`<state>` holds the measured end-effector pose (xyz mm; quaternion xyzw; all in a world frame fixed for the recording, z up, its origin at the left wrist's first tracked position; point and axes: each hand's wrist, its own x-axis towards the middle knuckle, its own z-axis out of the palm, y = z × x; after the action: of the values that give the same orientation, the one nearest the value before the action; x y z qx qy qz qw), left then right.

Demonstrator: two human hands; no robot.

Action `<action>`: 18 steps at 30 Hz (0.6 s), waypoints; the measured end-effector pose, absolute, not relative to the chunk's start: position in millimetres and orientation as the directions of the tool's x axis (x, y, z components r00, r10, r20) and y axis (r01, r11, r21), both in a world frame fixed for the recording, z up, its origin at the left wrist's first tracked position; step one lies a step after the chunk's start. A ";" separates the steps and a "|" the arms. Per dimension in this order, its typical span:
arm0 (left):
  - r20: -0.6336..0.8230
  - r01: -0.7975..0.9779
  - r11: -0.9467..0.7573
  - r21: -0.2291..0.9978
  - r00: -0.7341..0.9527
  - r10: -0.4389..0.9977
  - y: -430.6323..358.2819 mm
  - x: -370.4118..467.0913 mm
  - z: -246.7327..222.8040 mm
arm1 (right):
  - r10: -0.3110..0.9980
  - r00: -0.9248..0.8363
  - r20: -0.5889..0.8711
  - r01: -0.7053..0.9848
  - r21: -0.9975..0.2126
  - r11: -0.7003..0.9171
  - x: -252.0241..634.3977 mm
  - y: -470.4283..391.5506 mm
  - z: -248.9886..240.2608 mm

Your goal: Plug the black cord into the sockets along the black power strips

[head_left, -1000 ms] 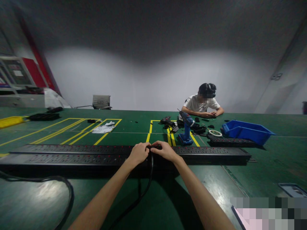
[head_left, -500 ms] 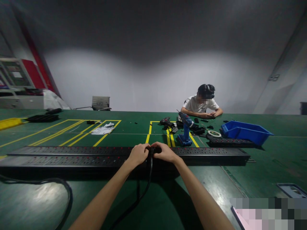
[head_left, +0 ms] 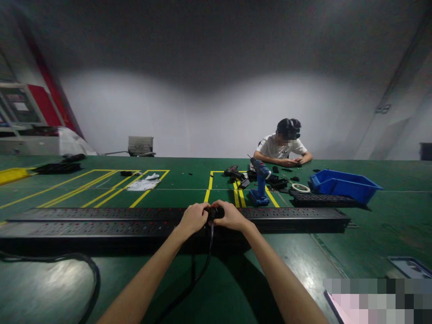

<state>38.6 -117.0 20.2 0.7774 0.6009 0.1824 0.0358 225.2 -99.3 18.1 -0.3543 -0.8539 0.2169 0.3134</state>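
Two long black power strips (head_left: 135, 228) lie side by side across the table in front of me, with rows of sockets and small red marks on top. Above their middle, a black plug (head_left: 216, 213) sits between my hands, and its black cable (head_left: 209, 252) hangs down toward me. My left hand (head_left: 195, 219) is closed on the plug's left side, fingertips against it. From the right, my right hand (head_left: 231, 216) pinches it with thumb and fingers. My fingers partly hide the plug, so I cannot tell whether it is in a socket.
Beyond the strips stands a blue cordless drill (head_left: 259, 182), near a second drill (head_left: 235, 172) and black parts. A blue bin (head_left: 346, 184) and a roll of tape (head_left: 300, 188) are at right. Opposite me a person (head_left: 283, 144) leans on the table. A thick cable (head_left: 96, 279) curves at left.
The view has shifted very slightly. Both hands stay around the plug at the same place over the strips, with no clear movement.
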 end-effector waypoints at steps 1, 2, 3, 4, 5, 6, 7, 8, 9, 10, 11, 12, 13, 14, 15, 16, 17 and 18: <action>0.238 0.923 -0.270 0.275 0.207 0.949 -116.9 38.9 20.1 | 0.744 -0.548 0.383 0.475 -0.589 0.654 224.9 -100.0 18.4; 0.238 0.924 -0.266 0.275 0.203 0.950 -116.9 39.2 20.1 | 0.745 -0.545 0.385 0.480 -0.586 0.653 224.7 -100.8 18.7; 0.239 0.925 -0.265 0.273 0.202 0.950 -116.9 39.5 20.1 | 0.745 -0.544 0.386 0.483 -0.582 0.654 224.4 -101.7 19.2; 0.240 0.925 -0.265 0.272 0.202 0.950 -116.9 39.7 20.1 | 0.745 -0.543 0.388 0.486 -0.578 0.655 224.3 -102.6 19.7; 0.241 0.925 -0.266 0.271 0.202 0.949 -116.8 39.8 20.0 | 0.744 -0.543 0.390 0.488 -0.574 0.657 224.2 -103.4 20.2; 0.244 0.925 -0.268 0.271 0.203 0.948 -116.6 39.8 19.8 | 0.743 -0.543 0.391 0.492 -0.570 0.659 224.1 -104.0 20.6; 0.248 0.924 -0.270 0.270 0.205 0.947 -116.2 39.6 19.4 | 0.743 -0.542 0.393 0.495 -0.565 0.660 224.0 -104.5 20.8; 0.253 0.923 -0.274 0.270 0.207 0.945 -115.7 39.4 18.8 | 0.742 -0.542 0.395 0.498 -0.561 0.662 223.9 -104.7 20.8; 0.258 0.922 -0.278 0.269 0.209 0.943 -115.2 39.0 18.2 | 0.742 -0.540 0.398 0.500 -0.557 0.663 223.8 -104.7 20.6; 0.261 0.921 -0.282 0.269 0.212 0.942 -114.5 38.7 17.6 | 0.741 -0.539 0.401 0.502 -0.554 0.664 223.8 -104.5 20.1; 0.261 0.921 -0.284 0.268 0.215 0.941 -114.0 38.4 17.0 | 0.742 -0.536 0.403 0.502 -0.554 0.664 223.7 -104.0 19.5; 0.259 0.921 -0.283 0.268 0.214 0.942 -113.5 38.1 16.6 | 0.742 -0.535 0.405 0.501 -0.555 0.664 223.8 -103.3 18.8; 0.256 0.922 -0.279 0.268 0.212 0.943 -113.3 37.9 16.3 | 0.742 -0.535 0.405 0.498 -0.558 0.664 223.9 -102.4 18.0; 0.253 0.923 -0.277 0.268 0.210 0.944 -113.3 37.8 16.2 | 0.741 -0.537 0.403 0.492 -0.564 0.663 224.1 -101.4 17.2; 0.256 0.923 -0.278 0.268 0.210 0.944 -113.5 37.7 16.2 | 0.741 -0.540 0.399 0.484 -0.573 0.661 224.4 -100.3 16.5; 0.260 0.922 -0.282 0.267 0.213 0.942 -113.9 37.6 16.4 | 0.741 -0.544 0.393 0.475 -0.584 0.658 224.9 -99.1 16.0; 0.264 0.920 -0.286 0.267 0.216 0.940 -114.4 37.6 16.6 | 0.741 -0.548 0.387 0.465 -0.595 0.655 225.5 -98.1 15.5; 0.268 0.919 -0.291 0.265 0.220 0.938 -114.9 37.6 16.9 | 0.742 -0.552 0.381 0.456 -0.607 0.651 226.1 -97.1 15.3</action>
<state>37.6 -114.9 16.9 0.7805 0.5948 0.1907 0.0247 226.1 -97.1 15.3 -0.3517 -0.8516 0.2254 0.3165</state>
